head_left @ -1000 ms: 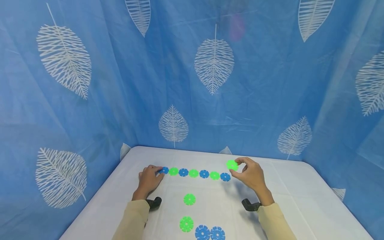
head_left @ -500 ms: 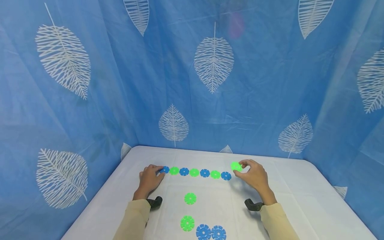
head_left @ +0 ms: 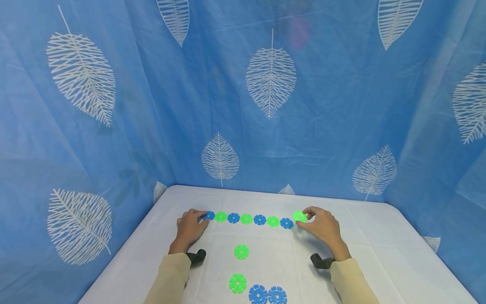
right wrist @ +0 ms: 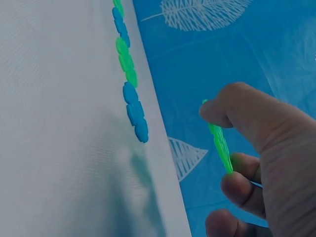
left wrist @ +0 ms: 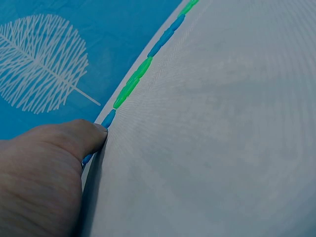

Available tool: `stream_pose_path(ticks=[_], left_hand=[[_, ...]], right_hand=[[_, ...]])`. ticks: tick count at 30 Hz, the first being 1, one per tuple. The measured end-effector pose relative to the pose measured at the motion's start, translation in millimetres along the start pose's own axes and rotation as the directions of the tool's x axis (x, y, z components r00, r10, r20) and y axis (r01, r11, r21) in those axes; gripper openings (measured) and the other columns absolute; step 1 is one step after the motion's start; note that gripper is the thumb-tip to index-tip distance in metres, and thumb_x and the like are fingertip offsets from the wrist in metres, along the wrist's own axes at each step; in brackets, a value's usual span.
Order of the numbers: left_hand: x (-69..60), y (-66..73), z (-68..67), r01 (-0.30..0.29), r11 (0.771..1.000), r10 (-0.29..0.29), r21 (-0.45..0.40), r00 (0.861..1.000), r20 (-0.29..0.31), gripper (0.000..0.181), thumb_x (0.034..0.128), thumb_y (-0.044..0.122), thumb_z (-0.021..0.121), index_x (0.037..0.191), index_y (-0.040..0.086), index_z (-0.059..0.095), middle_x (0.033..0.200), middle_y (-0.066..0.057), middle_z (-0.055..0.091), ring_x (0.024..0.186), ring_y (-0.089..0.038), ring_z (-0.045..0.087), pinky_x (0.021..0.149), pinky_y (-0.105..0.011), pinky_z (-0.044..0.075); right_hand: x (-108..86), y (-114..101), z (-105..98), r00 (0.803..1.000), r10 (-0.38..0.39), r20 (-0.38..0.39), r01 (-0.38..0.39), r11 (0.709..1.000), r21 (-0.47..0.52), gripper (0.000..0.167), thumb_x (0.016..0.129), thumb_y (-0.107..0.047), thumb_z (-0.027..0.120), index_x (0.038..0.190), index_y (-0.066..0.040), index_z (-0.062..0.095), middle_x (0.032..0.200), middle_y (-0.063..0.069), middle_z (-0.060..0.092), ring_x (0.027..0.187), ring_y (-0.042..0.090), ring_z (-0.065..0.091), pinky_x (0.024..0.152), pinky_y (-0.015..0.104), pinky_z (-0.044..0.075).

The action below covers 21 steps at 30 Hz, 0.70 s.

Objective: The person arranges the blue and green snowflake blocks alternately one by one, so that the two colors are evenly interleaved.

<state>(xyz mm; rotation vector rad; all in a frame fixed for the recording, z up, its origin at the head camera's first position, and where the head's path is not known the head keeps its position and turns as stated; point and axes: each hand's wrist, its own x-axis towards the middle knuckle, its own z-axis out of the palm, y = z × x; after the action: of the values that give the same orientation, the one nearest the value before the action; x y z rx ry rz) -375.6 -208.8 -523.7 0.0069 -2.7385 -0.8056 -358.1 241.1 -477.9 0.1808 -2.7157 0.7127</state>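
Note:
A row of notched plastic discs, alternating blue and green, lies across the far part of the table. My left hand (head_left: 189, 228) rests at the row's left end, thumb and index finger on opposite edges of the first blue disc (head_left: 209, 215). That thumb partly covers it in the left wrist view. Between thumb and fingertips, my right hand (head_left: 324, 228) pinches a green disc (head_left: 299, 216). The right wrist view shows this green disc (right wrist: 220, 145) held above the table, apart from the last blue disc (right wrist: 135, 112) of the row.
Nearer on the white table (head_left: 379, 253) lie two loose green discs, one farther (head_left: 241, 252) and one closer (head_left: 237, 283). Two blue discs (head_left: 258, 294) sit side by side at the front. A blue curtain (head_left: 322, 139) with white leaves encloses the back and sides.
My right hand has shifted slightly right, then lowered with the green disc beside the row's right end. The left hand stays on the first blue disc.

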Motion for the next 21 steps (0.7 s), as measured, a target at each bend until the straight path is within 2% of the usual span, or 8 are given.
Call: stream_pose_path(ticks=[7,10,14,21], left_hand=[[0.0,-1.1,0.7,-0.011,1.000,0.011,-0.003,1.000,-0.014,0.038,0.0911,0.034,0.070,0.126,0.018,0.071,0.121,-0.011,0.065,0.113,-0.030,0.057,0.089,-0.049,0.035],[0.5,-0.7,1.0,-0.013,1.000,0.013,0.003,1.000,-0.017,0.038,0.0910,0.034,0.070,0.125,0.018,0.072,0.121,-0.011,0.065,0.114,-0.030,0.057,0.089,-0.049,0.035],[0.8,0.1,0.7,-0.014,1.000,0.014,-0.002,1.000,-0.025,0.037,0.0906,0.033,0.071,0.124,0.017,0.072,0.118,-0.011,0.065,0.112,-0.030,0.057,0.089,-0.050,0.035],[-0.1,-0.8,0.0,-0.007,1.000,0.007,0.004,1.000,-0.024,0.038,0.0907,0.033,0.070,0.125,0.017,0.072,0.117,-0.011,0.065,0.111,-0.030,0.057,0.089,-0.050,0.035]], right_hand=[[-1.1,0,5,0.997,0.061,0.044,-0.059,0.997,-0.044,0.050,0.076,-0.049,0.081,0.112,-0.016,0.072,0.093,-0.001,0.069,0.067,0.013,0.055,0.054,0.032,0.041],[-0.8,0,7,0.996,0.084,0.041,-0.082,0.995,-0.060,0.049,0.076,-0.049,0.081,0.111,-0.015,0.073,0.092,-0.001,0.070,0.069,0.014,0.057,0.055,0.032,0.042],[0.3,2,10,0.994,0.099,0.041,-0.096,0.993,-0.071,0.048,0.076,-0.048,0.081,0.109,-0.014,0.073,0.089,-0.001,0.069,0.068,0.014,0.057,0.054,0.033,0.042],[-0.1,5,16,0.987,0.125,0.098,-0.117,0.989,-0.090,0.048,0.076,-0.045,0.081,0.110,-0.012,0.072,0.089,0.000,0.068,0.070,0.015,0.058,0.056,0.034,0.043]])
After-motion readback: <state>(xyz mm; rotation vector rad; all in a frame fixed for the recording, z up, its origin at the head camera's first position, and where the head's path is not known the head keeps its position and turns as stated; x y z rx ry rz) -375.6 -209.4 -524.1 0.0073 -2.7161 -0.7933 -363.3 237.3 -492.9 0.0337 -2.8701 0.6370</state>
